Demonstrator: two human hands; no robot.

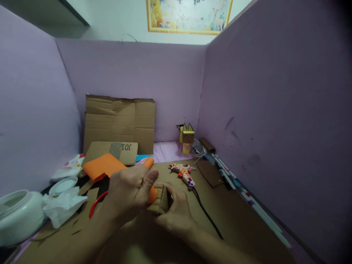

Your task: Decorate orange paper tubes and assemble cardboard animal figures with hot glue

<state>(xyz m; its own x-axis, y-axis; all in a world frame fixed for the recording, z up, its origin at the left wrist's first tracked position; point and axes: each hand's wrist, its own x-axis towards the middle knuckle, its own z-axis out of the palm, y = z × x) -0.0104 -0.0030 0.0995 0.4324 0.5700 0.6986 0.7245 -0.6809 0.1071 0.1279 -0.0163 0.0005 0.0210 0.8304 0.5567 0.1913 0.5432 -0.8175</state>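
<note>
My left hand (128, 189) is closed in a fist with its thumb on top. An orange piece (152, 196) shows under that thumb, pressed against a small folded cardboard piece (162, 200); most of the orange piece is hidden by the hand. My right hand (177, 211) grips the cardboard piece from the right, with fingers and thumb curled round its edges. Beyond my left hand the end of an orange tube (149, 162) shows; whether it joins the held piece I cannot tell. A flower-patterned glue gun (184, 174) lies to the right.
Folded orange paper (103, 167), a red curved handle (96, 205), white tissue (63, 207) and a white jar (20, 216) lie left. Cardboard sheets (119, 121) lean behind. A cardboard cat figure (188, 138) stands at the back; markers (264, 216) line the right wall.
</note>
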